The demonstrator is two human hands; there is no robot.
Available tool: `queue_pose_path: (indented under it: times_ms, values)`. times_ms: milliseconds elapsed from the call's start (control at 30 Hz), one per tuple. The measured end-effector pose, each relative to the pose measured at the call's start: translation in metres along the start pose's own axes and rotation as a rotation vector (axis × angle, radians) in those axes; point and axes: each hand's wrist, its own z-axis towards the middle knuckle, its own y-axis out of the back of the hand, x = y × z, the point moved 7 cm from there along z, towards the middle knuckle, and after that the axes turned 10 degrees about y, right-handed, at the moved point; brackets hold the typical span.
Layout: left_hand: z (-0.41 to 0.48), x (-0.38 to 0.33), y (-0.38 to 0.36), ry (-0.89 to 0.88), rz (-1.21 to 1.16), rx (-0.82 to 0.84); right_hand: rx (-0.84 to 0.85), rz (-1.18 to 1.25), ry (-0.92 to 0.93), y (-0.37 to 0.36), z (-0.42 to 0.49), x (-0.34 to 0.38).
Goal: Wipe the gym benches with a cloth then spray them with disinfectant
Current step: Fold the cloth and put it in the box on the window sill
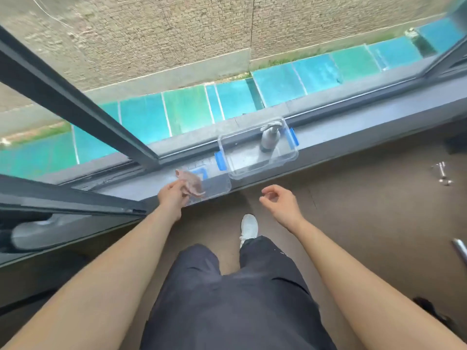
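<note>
A crumpled pinkish-brown cloth [191, 183] hangs from my left hand [171, 194], which pinches it over a clear plastic lid [217, 189] lying on the grey window sill [353, 127]. To the right on the sill stands a clear plastic box [255, 168] with blue clips, and a grey spray bottle [270, 137] stands upright inside it. My right hand [279, 200] hovers below the box with its fingers loosely curled, holding nothing. No gym bench is in view.
A dark window frame [75, 104] runs diagonally at the left, with an open sash below it. Brown floor lies under my feet; my white shoe [249, 227] points at the sill. Metal gym parts [442, 173] lie at the right edge.
</note>
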Motion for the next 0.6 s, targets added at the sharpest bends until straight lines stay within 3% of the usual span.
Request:
queue_pose_path:
  times_ms: [100,200,333,433,600]
  values:
    - [0.02,-0.005,-0.016,0.159,0.092,-0.05,-0.001,-0.087,0.023,0.026,0.062,0.015]
    - [0.016,-0.003,-0.039,0.206,0.185,0.036,-0.006,-0.215,0.072,0.043,0.121,0.024]
    - [-0.009,-0.009,-0.071,0.076,0.356,0.151,-0.056,-0.386,0.105,0.059,0.191,0.028]
    - [-0.033,-0.012,-0.078,-0.058,0.489,0.167,0.079,-0.495,0.071,0.05,0.231,0.016]
    - [-0.048,-0.015,-0.078,-0.124,0.582,0.158,0.195,-0.626,0.201,0.047,0.269,0.032]
